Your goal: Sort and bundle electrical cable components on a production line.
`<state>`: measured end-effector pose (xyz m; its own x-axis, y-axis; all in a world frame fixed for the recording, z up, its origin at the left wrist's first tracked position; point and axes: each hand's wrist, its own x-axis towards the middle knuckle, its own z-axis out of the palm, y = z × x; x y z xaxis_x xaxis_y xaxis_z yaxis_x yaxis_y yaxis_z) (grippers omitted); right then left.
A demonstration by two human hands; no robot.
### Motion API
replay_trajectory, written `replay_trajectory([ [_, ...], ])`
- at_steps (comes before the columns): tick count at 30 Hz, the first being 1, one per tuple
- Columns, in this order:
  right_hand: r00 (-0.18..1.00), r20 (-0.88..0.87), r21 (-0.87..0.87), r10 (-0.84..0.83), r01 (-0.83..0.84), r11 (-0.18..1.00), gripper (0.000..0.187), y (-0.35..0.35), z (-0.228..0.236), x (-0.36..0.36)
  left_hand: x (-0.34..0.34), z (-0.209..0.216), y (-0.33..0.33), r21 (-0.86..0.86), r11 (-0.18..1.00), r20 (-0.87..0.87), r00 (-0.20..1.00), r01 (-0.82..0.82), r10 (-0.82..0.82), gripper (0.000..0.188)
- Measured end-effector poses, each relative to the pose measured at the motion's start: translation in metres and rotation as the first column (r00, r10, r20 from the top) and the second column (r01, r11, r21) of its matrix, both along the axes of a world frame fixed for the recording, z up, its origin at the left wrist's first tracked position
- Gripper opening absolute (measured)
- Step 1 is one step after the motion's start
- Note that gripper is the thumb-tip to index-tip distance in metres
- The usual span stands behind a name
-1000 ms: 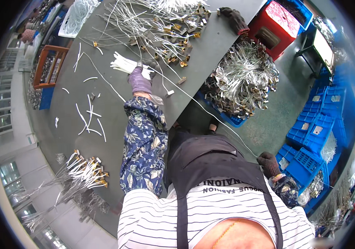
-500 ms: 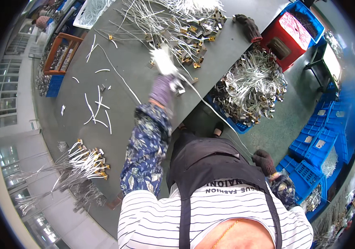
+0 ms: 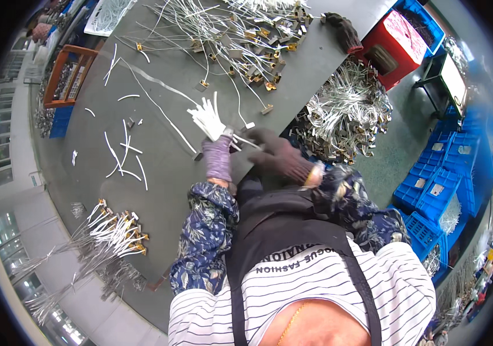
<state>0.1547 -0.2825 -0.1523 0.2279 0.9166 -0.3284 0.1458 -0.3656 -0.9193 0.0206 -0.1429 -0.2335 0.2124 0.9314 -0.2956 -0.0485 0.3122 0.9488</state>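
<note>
"Where's the bundle of slim white tubes [image 3: 207, 119]?"

"Clasped in your purple-gloved left hand [image 3: 218, 154], above the grey tabletop [image 3: 163, 124]; your brown-gloved right hand [image 3: 278, 154], blurred alongside, grip unclear. Slackened fingers could scatter tubes."

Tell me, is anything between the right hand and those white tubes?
Yes: the left hand, holding the white tubes low down, comes between them and the right hand. Nothing visible covers their upper ends.

Wide fisheye view from head, down toward worktable [image 3: 168, 173]
</note>
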Motion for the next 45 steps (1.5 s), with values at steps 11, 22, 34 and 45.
replay_trajectory([
  [11,0.854,0.478,-0.021,-0.206,0.246,0.969,0.029,0.056,-0.022,0.038,-0.040,0.037,0.041,-0.285,0.949,0.084,0.990,0.131,-0.112,0.021],
  [22,0.854,0.004,-0.688,-0.520,0.379,0.619,0.024,-0.287,-0.060,0.009,0.063,-0.007,0.020,-0.293,0.932,0.443,0.894,0.212,-0.064,0.025],
  [34,0.773,0.050,-0.587,-0.632,0.535,0.608,0.018,-0.320,-0.076,0.029,0.057,0.090,0.096,-0.045,0.999,0.440,0.897,-0.017,0.035,0.017],
  [45,0.789,-0.213,-0.575,-0.577,0.376,0.727,0.020,-0.232,-0.069,0.027,0.043,0.016,-0.059,0.134,0.700,-0.295,0.703,0.702,-0.648,0.032],
])
